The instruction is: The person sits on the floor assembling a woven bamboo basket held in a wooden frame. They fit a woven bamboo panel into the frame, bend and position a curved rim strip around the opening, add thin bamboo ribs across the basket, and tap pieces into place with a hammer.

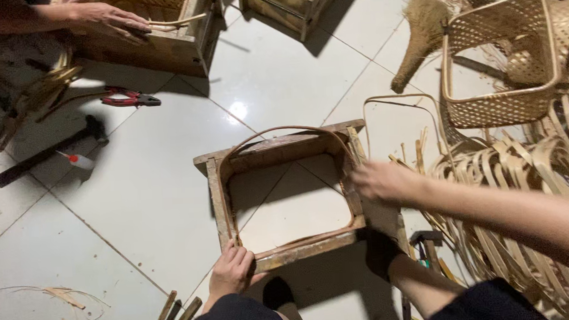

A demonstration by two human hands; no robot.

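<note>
Square wooden frame mould (286,199) lying flat on the white tiled floor (143,187), a thin bent cane strip (283,131) lining it.

Red-handled pliers (129,98), a dark hammer (50,153) and a woven square basket (503,57) lie around it; another person's hand (108,21) works a second frame. Left hand (230,272) pinches the near rail; right hand (379,179) presses the strip against the right rail.

Square wooden frame (286,199): open centre, flat on white tile floor, worn edges. Thin cane strip (283,131) bent inside along frame's inner walls, arching above far side. My hands touch near-left corner & right side.
</note>
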